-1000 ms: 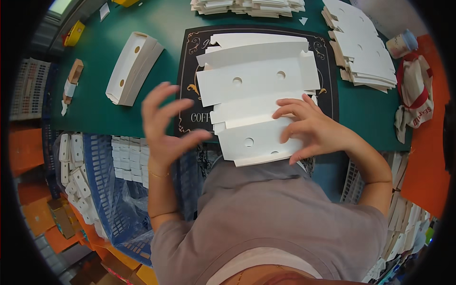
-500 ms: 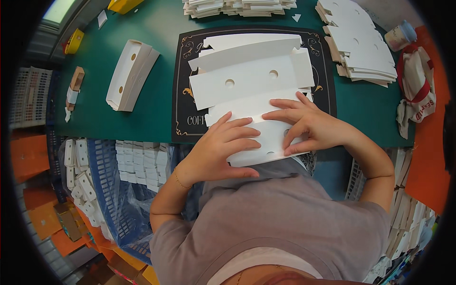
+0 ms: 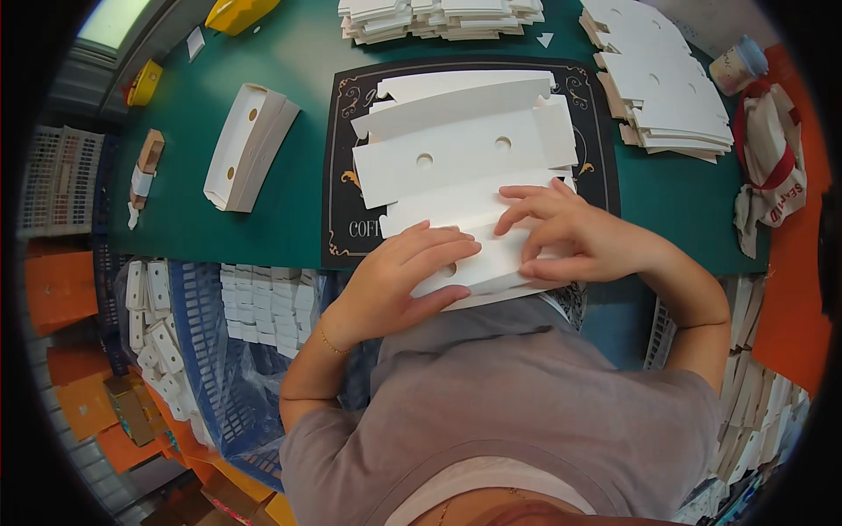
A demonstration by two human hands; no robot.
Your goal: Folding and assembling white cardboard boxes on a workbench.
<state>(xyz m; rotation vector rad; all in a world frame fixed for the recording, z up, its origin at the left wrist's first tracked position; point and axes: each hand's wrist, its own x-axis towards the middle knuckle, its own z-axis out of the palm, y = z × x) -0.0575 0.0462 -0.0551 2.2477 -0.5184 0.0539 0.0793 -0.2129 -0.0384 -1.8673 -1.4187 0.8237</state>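
A white flat cardboard box blank with round holes lies on a black placemat, its near panels overhanging the table's front edge. My left hand grips the left part of the near panel, fingers on top and thumb along the near edge. With thumb and curled index finger, my right hand pinches the same panel near its right end, the other fingers reaching over the fold line. The near strip is bent up along a crease. Other white blanks lie beneath this one.
A folded white box stands left on the green table. Stacks of blanks lie at the right and far edge. A box cutter-like tool, cup and cloth bag flank them. A blue crate sits below left.
My left hand's thumb and fingers have closed in on the near panel, and its near strip has bent upward. My right hand stays at the panel's right end, fingers slightly more curled.
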